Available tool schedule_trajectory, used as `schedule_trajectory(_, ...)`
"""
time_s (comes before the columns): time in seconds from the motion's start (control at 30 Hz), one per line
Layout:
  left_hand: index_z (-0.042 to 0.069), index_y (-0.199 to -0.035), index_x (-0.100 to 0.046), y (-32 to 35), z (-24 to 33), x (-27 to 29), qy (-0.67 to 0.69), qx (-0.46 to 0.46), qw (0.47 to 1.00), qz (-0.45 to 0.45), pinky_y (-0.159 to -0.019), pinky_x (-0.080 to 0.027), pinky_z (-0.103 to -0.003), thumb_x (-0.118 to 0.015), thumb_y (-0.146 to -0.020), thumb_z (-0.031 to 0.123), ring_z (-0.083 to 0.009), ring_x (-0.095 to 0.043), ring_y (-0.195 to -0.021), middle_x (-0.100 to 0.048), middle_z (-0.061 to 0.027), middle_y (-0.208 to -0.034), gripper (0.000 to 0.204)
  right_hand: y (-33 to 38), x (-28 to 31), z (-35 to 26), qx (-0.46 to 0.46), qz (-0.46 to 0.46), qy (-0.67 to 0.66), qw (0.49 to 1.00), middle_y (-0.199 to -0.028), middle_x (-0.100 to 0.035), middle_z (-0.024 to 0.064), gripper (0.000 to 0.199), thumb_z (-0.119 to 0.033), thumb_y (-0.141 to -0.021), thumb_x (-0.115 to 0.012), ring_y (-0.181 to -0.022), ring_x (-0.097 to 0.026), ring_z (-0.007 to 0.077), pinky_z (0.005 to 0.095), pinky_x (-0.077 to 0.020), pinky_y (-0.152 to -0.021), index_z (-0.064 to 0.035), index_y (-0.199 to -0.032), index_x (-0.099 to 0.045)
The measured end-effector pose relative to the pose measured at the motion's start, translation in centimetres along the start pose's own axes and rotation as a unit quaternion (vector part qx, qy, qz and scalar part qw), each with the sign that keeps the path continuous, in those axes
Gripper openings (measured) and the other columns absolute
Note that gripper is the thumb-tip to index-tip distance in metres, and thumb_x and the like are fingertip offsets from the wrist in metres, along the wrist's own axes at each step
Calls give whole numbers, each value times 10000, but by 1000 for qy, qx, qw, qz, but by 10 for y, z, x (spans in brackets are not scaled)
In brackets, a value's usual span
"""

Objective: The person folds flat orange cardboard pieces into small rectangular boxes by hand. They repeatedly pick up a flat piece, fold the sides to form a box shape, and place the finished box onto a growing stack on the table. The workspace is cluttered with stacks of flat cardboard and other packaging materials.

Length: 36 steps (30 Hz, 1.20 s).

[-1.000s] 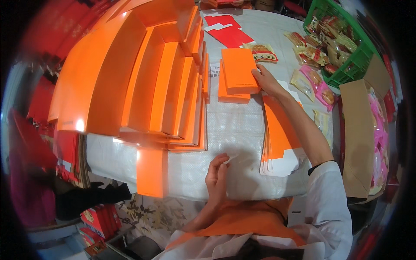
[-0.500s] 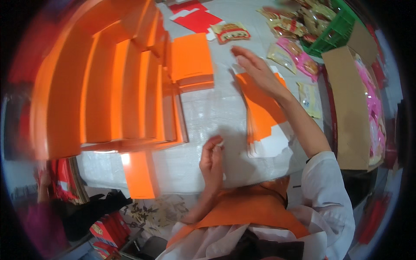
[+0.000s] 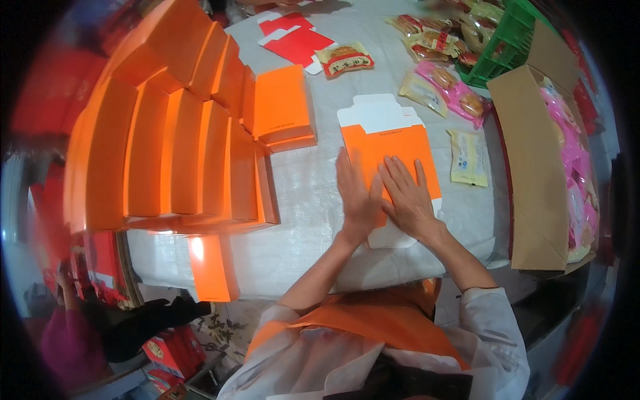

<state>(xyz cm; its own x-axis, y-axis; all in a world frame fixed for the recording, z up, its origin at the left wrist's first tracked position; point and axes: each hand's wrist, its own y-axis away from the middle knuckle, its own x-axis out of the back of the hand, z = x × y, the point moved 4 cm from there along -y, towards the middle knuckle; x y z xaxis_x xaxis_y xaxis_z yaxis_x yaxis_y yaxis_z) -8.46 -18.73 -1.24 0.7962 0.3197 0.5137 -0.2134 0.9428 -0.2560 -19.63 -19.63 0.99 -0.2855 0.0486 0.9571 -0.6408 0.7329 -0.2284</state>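
Observation:
A flattened orange carton (image 3: pixel 400 141) with white end flaps lies in front of me on the table. My right hand (image 3: pixel 408 201) rests flat on its lower half, fingers stretched out. My left hand (image 3: pixel 357 193) is over the carton's left edge, fingers extended and somewhat blurred; I cannot tell whether it touches. To the left, a tall stack of folded orange boxes (image 3: pixel 175 147) stands in stepped rows. Two more orange boxes lie stacked beside it, the upper box (image 3: pixel 283 100) facing up.
Red flat cartons (image 3: pixel 300 45) and a wrapped pastry (image 3: pixel 345 60) lie farther back. At right are pink packets (image 3: pixel 460 93), a pale yellow packet (image 3: pixel 469 158), a green crate (image 3: pixel 497 47) and a brown cardboard box (image 3: pixel 537 167) of packets. One orange box (image 3: pixel 212 267) overhangs the near edge.
Both hands have come together over the flat orange carton. The left moved up and right, the right moved down. The carton now lies straighter, its upper white flaps in sight.

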Motion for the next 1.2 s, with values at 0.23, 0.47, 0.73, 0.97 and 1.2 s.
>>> schedule_trajectory(0.23,-54,-1300,-218,-10,-11,11,109,94,980,138,-1016,-251,-365,-541,-807,66,-288,-290,-1220,-255,-188,-1316,601,6,-4,4,47,21,-37,998,-1306,-380,150,551,-254,-768,-575,-1256,-301,255,487,-127,-1053,-3,-1232,-420)
schedule_trajectory(0.47,-27,-1286,-306,2,-1,2,-68,-10,990,125,-990,-280,-404,-467,-860,139,-386,-337,-1191,-340,-273,-1274,484,7,1,-6,57,21,-50,997,-1313,-361,161,542,-208,-764,-580,-1256,-290,281,491,-127,-1053,7,-1234,-415)
schedule_trajectory(0.73,18,-1051,-481,14,32,51,392,197,896,73,-753,-402,-230,-382,-930,185,-85,-472,-853,-534,-35,-940,230,62,41,-14,-61,56,-501,861,-1087,-526,163,318,-48,-841,-469,-1004,-523,266,382,-406,-903,33,-1148,-445)
schedule_trajectory(0.97,26,-957,-492,51,43,80,398,189,881,173,-672,-390,-225,-315,-956,262,-65,-424,-753,-506,4,-845,295,76,18,-42,-278,105,-835,464,-1087,-529,127,301,-123,-906,-401,-979,-530,209,348,-423,-896,40,-1158,-423)
schedule_trajectory(1.2,8,-957,-485,60,40,69,255,188,948,-5,-732,-379,-268,-274,-951,280,-103,-414,-773,-472,-19,-861,345,99,3,-51,-233,16,-600,765,-1165,-484,76,352,-215,-915,-409,-1067,-472,230,356,-379,-913,-10,-1201,-414)
